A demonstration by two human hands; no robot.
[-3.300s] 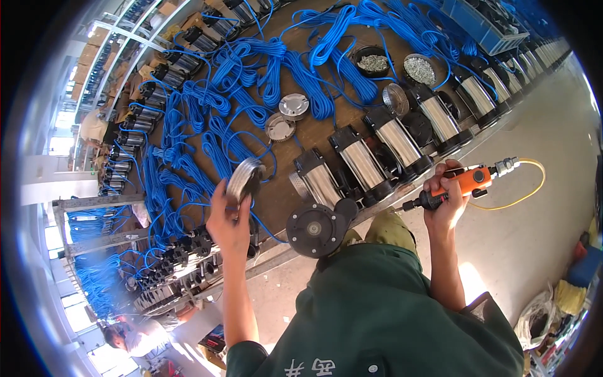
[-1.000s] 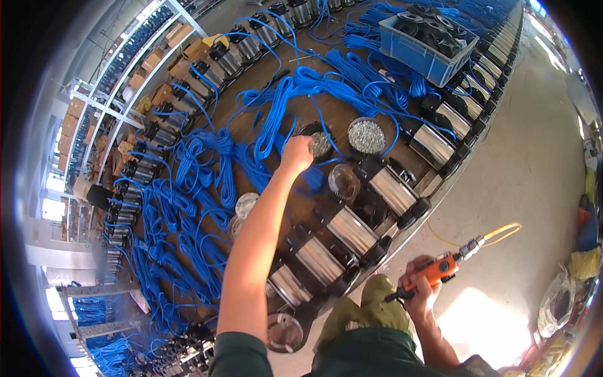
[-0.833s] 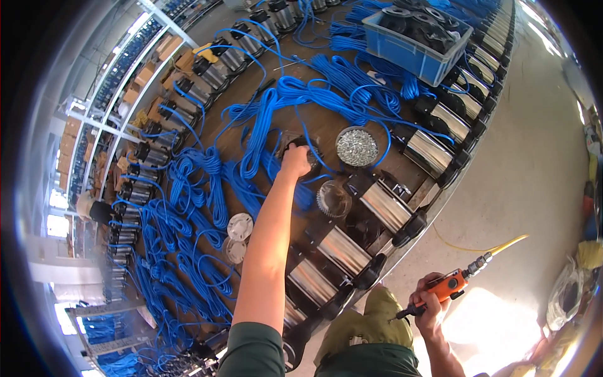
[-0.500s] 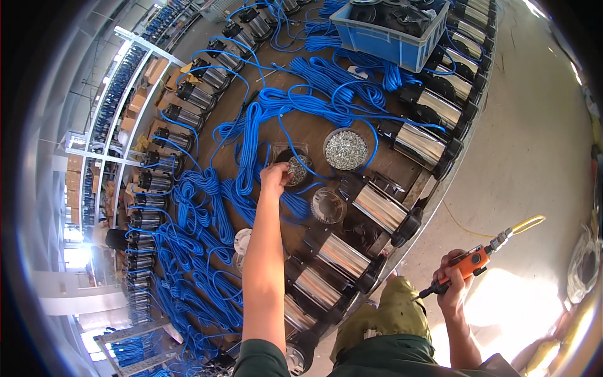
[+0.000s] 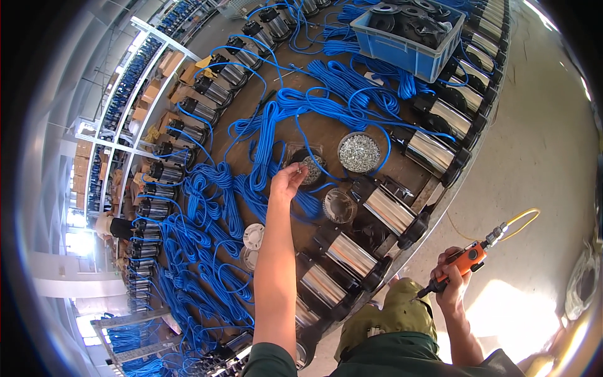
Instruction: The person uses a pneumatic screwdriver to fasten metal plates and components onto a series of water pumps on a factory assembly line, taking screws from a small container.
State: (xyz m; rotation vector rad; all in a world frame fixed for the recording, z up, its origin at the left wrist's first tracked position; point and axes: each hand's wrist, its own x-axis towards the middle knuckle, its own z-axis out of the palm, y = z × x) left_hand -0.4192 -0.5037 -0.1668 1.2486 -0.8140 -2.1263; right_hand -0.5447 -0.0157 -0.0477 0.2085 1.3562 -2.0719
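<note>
My left hand (image 5: 287, 182) reaches over the workbench, fingertips pinched together at the edge of a dark bowl of small metal fasteners (image 5: 312, 171). What sits in the pinch is too small to make out. Just right of that bowl stands a round dish heaped with silvery screws (image 5: 359, 152), and nearer me is a clear round dish (image 5: 340, 206). Off the bench on the right, my right hand (image 5: 447, 283) is wrapped round an orange pneumatic screwdriver (image 5: 470, 257), its dark bit pointing left above my knee. A yellow air hose (image 5: 526, 217) runs from its end.
Shiny cylindrical motor housings (image 5: 389, 210) line the bench's right edge, and more (image 5: 213, 92) stand along the far left side. Coiled blue cables (image 5: 314, 103) cover much of the bench. A blue crate (image 5: 402, 49) of black parts stands at the back. White discs (image 5: 254, 236) lie by my left forearm.
My left hand has drawn back slightly from the fasteners in the dark bowl, fingers still pinched. My right hand keeps hold of the screwdriver. The whole view has shifted a little.
</note>
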